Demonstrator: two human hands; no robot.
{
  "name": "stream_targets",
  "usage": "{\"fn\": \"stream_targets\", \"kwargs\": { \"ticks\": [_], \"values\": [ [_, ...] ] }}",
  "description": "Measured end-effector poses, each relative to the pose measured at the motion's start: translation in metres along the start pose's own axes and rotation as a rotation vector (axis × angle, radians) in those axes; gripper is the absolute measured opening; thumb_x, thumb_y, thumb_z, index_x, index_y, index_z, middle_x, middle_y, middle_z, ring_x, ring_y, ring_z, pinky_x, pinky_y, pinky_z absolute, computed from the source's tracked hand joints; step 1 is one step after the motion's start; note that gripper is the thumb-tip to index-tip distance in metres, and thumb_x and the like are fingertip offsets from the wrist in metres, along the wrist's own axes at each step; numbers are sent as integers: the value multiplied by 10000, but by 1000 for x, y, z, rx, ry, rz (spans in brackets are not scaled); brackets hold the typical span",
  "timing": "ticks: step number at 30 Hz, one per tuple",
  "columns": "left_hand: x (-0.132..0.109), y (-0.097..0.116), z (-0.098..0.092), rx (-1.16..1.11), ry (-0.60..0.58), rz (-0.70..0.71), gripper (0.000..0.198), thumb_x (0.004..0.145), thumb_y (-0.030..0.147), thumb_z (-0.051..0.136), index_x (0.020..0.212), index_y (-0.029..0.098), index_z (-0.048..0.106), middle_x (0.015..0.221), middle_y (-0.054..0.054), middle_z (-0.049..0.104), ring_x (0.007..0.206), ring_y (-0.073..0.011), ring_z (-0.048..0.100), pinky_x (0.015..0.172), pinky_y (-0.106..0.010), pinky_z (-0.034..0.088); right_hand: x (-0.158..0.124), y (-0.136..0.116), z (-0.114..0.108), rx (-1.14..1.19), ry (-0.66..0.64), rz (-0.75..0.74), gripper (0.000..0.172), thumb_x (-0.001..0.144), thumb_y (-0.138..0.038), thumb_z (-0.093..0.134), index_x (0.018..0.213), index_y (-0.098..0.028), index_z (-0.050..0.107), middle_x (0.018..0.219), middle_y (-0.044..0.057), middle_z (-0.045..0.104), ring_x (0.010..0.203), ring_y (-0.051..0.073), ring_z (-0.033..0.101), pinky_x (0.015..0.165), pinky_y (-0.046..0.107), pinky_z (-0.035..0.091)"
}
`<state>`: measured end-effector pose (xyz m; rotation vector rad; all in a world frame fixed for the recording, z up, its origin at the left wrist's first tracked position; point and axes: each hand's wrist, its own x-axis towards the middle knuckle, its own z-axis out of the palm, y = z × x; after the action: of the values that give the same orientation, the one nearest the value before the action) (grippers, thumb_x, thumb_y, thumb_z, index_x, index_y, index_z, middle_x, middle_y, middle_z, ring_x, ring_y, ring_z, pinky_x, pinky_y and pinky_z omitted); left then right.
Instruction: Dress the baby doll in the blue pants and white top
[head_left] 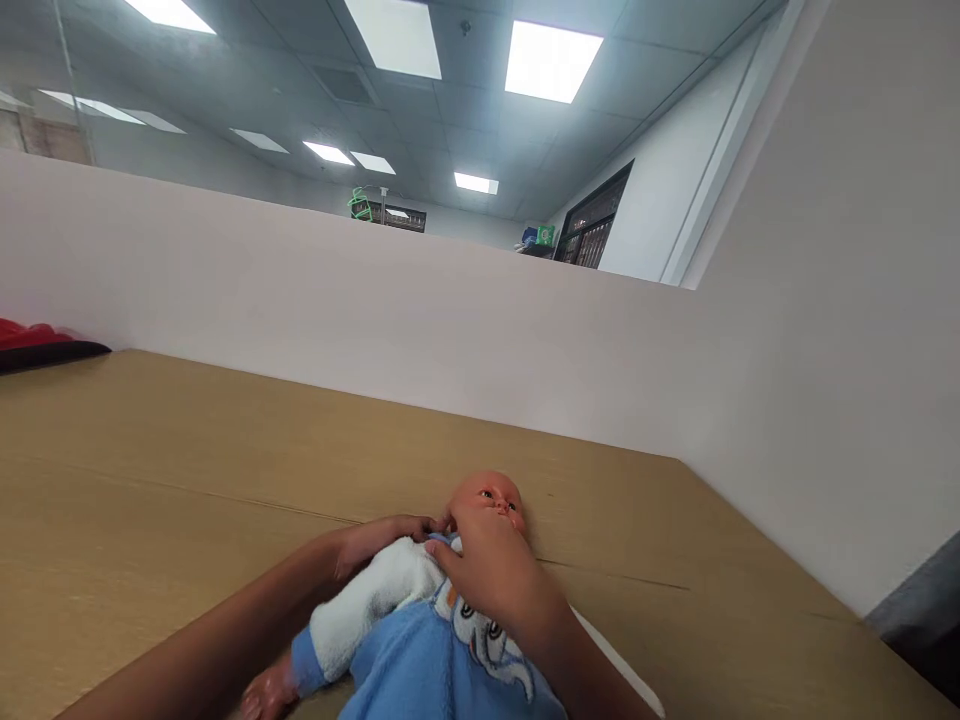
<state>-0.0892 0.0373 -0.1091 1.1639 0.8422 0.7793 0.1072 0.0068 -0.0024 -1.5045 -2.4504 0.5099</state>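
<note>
A baby doll lies on its back on the tabletop, its head pointing away from me. It wears a fleecy romper, blue with white sleeves and an embroidered animal face on the chest. At the neckline, by the doll's shoulder, my left hand has its fingers closed on the collar. My right hand reaches across the chest, thumb and fingers pinching the same collar, and covers the doll's chin and neck. The exact fingertip contact is partly hidden. One doll hand pokes out of the blue cuff at lower left.
The brown tabletop has seams running across it. A low white partition stands behind it, joining a white wall on the right. Red and black fabric lies at the far left. A dark grey item shows at the right edge.
</note>
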Motion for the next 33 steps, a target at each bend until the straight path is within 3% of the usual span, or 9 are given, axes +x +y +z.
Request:
{"fn": "stream_targets", "kwargs": {
  "ticks": [4,7,11,14,16,22,26,29,33],
  "values": [
    [-22,22,7,206,0,12,456,850,578,756,1141,229,717,1158,-33,722,1165,-301,634,1019,-390,486,-5,1,-1,-115,32,48,398,1009,-483,630,1087,-112,749,1168,219,768,1147,372,697,879,415,482],
    [-45,42,4,412,14,-14,534,885,656,755,1243,263,705,1289,-49,715,1267,-310,596,1051,-367,450,-6,10,-3,-9,2,-26,419,1010,-531,605,1069,-136,733,1122,188,778,1118,351,701,897,413,467],
    [-62,60,-9,678,93,-101,549,772,653,866,1128,248,759,1000,-59,770,989,-333,660,784,-326,451,-9,22,-15,74,-89,-64,296,902,-420,753,1084,-190,716,1124,125,777,1099,317,690,818,356,442],
    [-66,67,-14,779,103,-97,444,768,635,851,973,246,791,940,-53,771,953,-340,660,751,-310,427,-11,26,-27,68,-92,-8,244,843,-400,814,949,-209,706,1021,84,773,961,283,698,709,321,390],
    [-68,71,-13,803,61,-84,401,787,607,836,985,259,808,976,-45,785,977,-345,670,773,-310,438,-12,27,-30,55,-35,18,245,843,-401,823,880,-205,680,966,73,762,900,267,692,680,317,363],
    [-69,67,-15,758,-108,-68,380,894,575,750,1145,300,824,1151,-26,812,1091,-355,707,917,-344,495,-8,23,-15,14,24,16,298,827,-429,849,893,-190,684,965,84,764,905,281,690,667,322,318],
    [-66,55,-25,760,-30,-58,476,882,622,755,1219,289,791,1233,-44,787,1190,-363,674,970,-348,495,-10,17,-7,8,61,-32,273,870,-423,815,903,-181,693,990,99,778,944,291,690,704,332,337],
    [-64,50,-25,764,-11,-28,509,859,627,774,1239,287,772,1272,-52,769,1231,-360,657,1017,-363,490,-13,21,-11,131,116,-65,266,955,-465,711,963,-199,701,951,70,775,879,254,695,725,335,399],
    [-64,54,-20,786,17,20,469,863,511,786,1260,264,761,1284,-68,762,1220,-355,660,1008,-370,498,-26,54,-22,318,349,-142,245,1025,-441,579,1046,-216,674,1070,69,753,1016,236,681,904,363,492]
  ]
}}
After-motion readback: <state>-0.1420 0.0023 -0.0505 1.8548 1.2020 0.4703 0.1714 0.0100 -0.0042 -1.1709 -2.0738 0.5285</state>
